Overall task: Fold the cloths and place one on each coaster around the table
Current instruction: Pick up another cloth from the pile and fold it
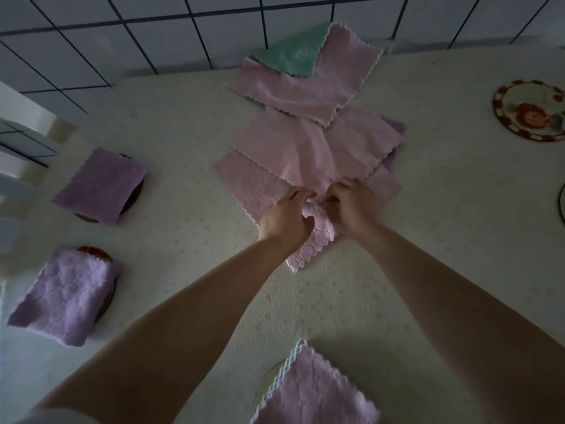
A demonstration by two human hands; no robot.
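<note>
At the centre of the frame our left hand (286,221) and right hand (351,206) sit close together, fingers curled and pinching the near corner of a pink cloth (308,240) on top of the spread pile (305,148). We should probably lift only that one layer clear, match scalloped edges squarely, and press the crease flat. The bare floral coaster (527,110) at upper right looks the likely place for it.
</note>
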